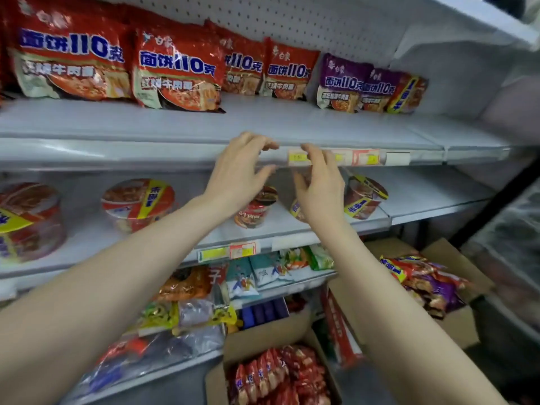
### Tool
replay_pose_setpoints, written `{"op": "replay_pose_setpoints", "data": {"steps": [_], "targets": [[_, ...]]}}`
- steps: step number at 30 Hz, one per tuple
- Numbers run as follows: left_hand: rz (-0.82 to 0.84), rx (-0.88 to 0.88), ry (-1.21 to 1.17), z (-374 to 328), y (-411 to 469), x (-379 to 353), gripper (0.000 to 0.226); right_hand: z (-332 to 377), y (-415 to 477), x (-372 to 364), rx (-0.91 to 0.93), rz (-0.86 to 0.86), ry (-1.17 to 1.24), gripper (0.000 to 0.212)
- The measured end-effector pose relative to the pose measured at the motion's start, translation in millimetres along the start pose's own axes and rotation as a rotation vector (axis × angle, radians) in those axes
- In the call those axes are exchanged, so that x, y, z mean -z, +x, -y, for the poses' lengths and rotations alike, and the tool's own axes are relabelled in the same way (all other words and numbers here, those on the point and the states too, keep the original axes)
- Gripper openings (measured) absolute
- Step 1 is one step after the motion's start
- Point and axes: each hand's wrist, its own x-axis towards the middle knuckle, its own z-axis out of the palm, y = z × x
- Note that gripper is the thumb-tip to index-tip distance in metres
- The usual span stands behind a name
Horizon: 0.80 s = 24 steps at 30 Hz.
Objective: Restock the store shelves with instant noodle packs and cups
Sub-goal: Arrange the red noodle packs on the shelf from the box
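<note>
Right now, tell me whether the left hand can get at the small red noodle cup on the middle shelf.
Probably yes: the left hand is empty and hovers close in front of the small cup, with nothing between.

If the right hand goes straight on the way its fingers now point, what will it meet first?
Probably the yellow price label on the upper shelf edge; the right hand seems almost there, though depth is unclear.

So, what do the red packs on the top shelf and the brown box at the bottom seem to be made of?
Red packs: probably thin plastic film, glossy; it crinkles and shows glare. Box: plain brown cardboard, matte, with flaps folded open.
</note>
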Motion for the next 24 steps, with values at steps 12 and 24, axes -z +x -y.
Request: {"op": "replay_pose_setpoints", "data": {"steps": [12, 24], "targets": [[0.077, 0.224, -0.004, -55, -76, -147, 0.032, -143, -109, 7, -0.034, 0.247, 0.140, 0.043], [0.222, 0.614, 0.055, -52, -228, -259, 0.032, -239, -265, -36, -0.127, 0.638, 0.316, 0.043]]}}
